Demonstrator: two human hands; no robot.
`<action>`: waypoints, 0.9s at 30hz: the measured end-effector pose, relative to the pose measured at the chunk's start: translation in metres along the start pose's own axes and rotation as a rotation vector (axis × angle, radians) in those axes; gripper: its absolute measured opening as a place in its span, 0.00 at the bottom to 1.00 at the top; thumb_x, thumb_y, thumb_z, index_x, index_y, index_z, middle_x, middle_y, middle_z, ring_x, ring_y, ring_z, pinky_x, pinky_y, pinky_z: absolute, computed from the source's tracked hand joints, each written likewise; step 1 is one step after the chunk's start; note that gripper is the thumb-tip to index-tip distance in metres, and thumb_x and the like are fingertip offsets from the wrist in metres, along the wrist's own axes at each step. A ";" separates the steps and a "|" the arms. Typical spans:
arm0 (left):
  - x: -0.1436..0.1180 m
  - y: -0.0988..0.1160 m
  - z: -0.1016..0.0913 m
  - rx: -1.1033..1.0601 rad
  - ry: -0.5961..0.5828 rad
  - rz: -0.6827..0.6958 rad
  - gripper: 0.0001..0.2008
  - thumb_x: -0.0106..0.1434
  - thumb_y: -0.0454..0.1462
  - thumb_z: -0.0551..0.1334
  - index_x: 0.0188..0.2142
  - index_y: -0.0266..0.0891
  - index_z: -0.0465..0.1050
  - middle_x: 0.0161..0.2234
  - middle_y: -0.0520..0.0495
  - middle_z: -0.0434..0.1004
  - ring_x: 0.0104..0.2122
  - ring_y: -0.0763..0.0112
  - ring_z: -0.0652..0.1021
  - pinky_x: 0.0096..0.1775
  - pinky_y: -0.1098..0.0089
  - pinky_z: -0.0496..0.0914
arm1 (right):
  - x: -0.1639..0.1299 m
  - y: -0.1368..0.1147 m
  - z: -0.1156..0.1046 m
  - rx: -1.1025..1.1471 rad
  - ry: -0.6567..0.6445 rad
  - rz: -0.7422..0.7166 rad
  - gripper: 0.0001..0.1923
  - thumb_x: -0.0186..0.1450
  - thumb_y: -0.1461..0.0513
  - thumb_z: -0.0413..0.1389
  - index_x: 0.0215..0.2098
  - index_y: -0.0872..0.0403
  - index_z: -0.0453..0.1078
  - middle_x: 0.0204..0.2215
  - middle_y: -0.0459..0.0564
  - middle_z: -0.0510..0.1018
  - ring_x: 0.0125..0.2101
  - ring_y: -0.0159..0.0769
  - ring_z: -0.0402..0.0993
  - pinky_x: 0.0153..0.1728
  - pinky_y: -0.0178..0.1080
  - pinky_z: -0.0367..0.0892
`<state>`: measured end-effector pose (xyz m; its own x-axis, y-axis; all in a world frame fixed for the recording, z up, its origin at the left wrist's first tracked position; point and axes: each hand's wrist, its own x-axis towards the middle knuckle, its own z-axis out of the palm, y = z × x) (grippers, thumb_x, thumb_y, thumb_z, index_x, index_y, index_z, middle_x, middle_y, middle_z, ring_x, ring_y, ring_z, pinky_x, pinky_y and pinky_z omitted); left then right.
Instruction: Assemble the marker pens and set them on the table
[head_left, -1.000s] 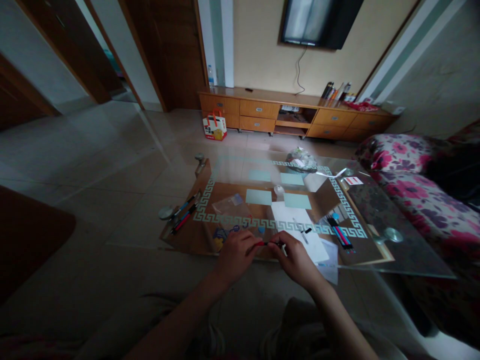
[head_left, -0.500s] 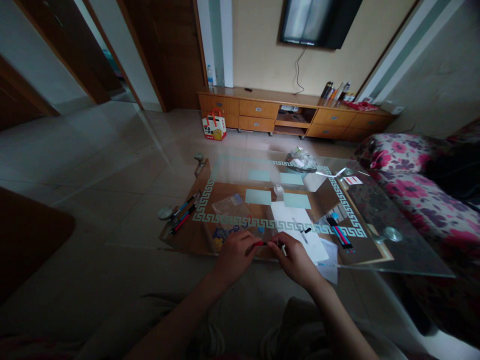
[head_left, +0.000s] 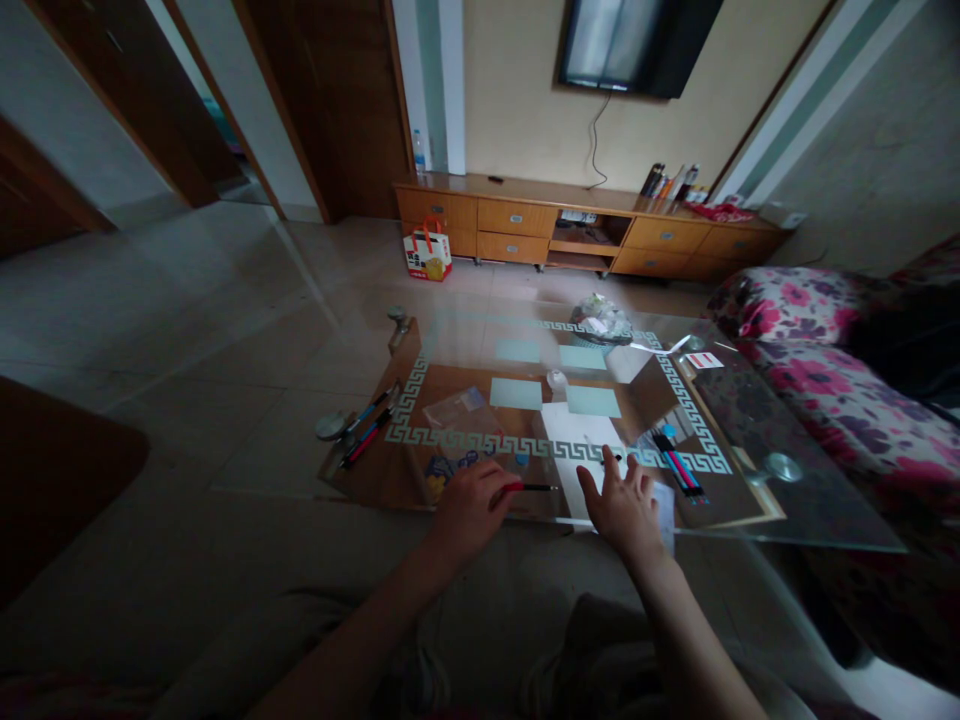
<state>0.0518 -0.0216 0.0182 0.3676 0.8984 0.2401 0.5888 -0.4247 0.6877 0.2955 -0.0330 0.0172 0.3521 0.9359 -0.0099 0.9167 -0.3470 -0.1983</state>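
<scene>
My left hand is closed on a pen with a red barrel; its black end points right, towards my other hand. Fingers spread, my right hand is above the white paper and holds nothing. Just beyond its fingertips lies a small black piece, partly hidden by them. To the right, several pens in black, pink and blue lie side by side on the glass table. More pens rest at the table's left end.
A clear plastic bag and a blue printed packet are left of the paper. Towards the far edge sits a basket with a plastic liner. A flowered sofa borders the right side; a wooden cabinet stands beyond.
My right hand has let go of the pen, moved right and spread its fingers over the paper. The pen stays in my left hand, its black end now exposed.
</scene>
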 end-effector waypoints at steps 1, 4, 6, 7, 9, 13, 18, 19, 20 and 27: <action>0.000 0.000 0.000 -0.001 -0.002 -0.002 0.10 0.64 0.32 0.62 0.43 0.44 0.79 0.38 0.48 0.78 0.38 0.67 0.77 0.41 0.67 0.71 | 0.000 0.000 0.001 -0.021 -0.030 0.007 0.38 0.69 0.41 0.41 0.69 0.53 0.53 0.64 0.70 0.55 0.59 0.68 0.58 0.48 0.63 0.62; 0.000 0.002 -0.002 -0.008 -0.007 -0.003 0.10 0.64 0.32 0.63 0.43 0.44 0.79 0.38 0.49 0.78 0.38 0.67 0.77 0.42 0.67 0.70 | 0.000 -0.001 0.001 -0.054 -0.066 0.017 0.39 0.69 0.40 0.40 0.70 0.53 0.52 0.65 0.70 0.54 0.59 0.68 0.58 0.49 0.63 0.61; 0.001 0.002 -0.002 -0.011 -0.008 -0.001 0.09 0.64 0.32 0.63 0.42 0.44 0.79 0.38 0.50 0.78 0.38 0.67 0.77 0.42 0.67 0.70 | 0.001 -0.002 0.000 -0.061 -0.067 0.024 0.40 0.69 0.40 0.40 0.70 0.54 0.51 0.65 0.70 0.54 0.59 0.68 0.58 0.49 0.63 0.61; 0.000 0.002 -0.002 -0.013 -0.009 0.000 0.09 0.64 0.33 0.63 0.42 0.44 0.79 0.38 0.50 0.78 0.39 0.67 0.77 0.42 0.67 0.70 | 0.002 -0.002 -0.001 -0.062 -0.070 0.028 0.40 0.69 0.40 0.40 0.70 0.54 0.51 0.66 0.70 0.54 0.59 0.68 0.58 0.49 0.63 0.61; 0.000 0.001 -0.002 -0.017 -0.013 0.005 0.08 0.64 0.33 0.63 0.42 0.44 0.79 0.38 0.49 0.78 0.38 0.67 0.77 0.42 0.67 0.70 | 0.002 -0.002 -0.003 -0.059 -0.084 0.038 0.40 0.69 0.41 0.40 0.70 0.55 0.50 0.66 0.70 0.55 0.60 0.68 0.57 0.50 0.63 0.61; 0.000 0.000 -0.001 -0.014 -0.023 0.003 0.09 0.65 0.34 0.62 0.43 0.44 0.79 0.39 0.49 0.78 0.38 0.67 0.77 0.43 0.67 0.70 | 0.002 -0.002 -0.005 -0.035 -0.116 0.039 0.40 0.69 0.41 0.40 0.71 0.57 0.49 0.66 0.68 0.55 0.61 0.67 0.56 0.51 0.63 0.60; 0.000 0.002 -0.003 -0.011 -0.034 -0.014 0.09 0.65 0.34 0.62 0.43 0.45 0.79 0.39 0.50 0.78 0.39 0.67 0.77 0.43 0.67 0.69 | 0.002 -0.002 -0.004 -0.057 -0.059 0.036 0.39 0.70 0.44 0.43 0.70 0.59 0.51 0.66 0.67 0.57 0.60 0.66 0.57 0.51 0.62 0.61; 0.001 0.003 -0.003 -0.011 -0.032 -0.017 0.09 0.65 0.34 0.62 0.43 0.45 0.79 0.39 0.50 0.78 0.39 0.67 0.77 0.43 0.67 0.69 | 0.003 -0.002 -0.004 -0.054 -0.017 0.030 0.38 0.70 0.46 0.44 0.69 0.59 0.52 0.65 0.67 0.58 0.60 0.65 0.57 0.51 0.61 0.61; 0.001 0.003 -0.003 -0.010 -0.028 -0.021 0.09 0.65 0.33 0.63 0.42 0.44 0.79 0.39 0.50 0.78 0.39 0.68 0.77 0.43 0.67 0.69 | 0.003 -0.002 -0.005 -0.041 0.033 0.021 0.36 0.70 0.47 0.44 0.69 0.59 0.53 0.65 0.66 0.59 0.59 0.64 0.58 0.51 0.61 0.62; 0.001 0.002 -0.001 0.003 0.023 -0.059 0.09 0.65 0.33 0.62 0.42 0.44 0.79 0.39 0.49 0.78 0.38 0.68 0.77 0.43 0.68 0.69 | 0.013 -0.004 -0.012 0.460 0.210 -0.194 0.23 0.68 0.55 0.49 0.58 0.54 0.67 0.49 0.59 0.76 0.43 0.47 0.75 0.45 0.48 0.70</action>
<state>0.0526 -0.0212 0.0210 0.3155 0.9241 0.2154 0.6112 -0.3716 0.6988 0.2985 -0.0202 0.0294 0.2580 0.9316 0.2559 0.8076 -0.0626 -0.5864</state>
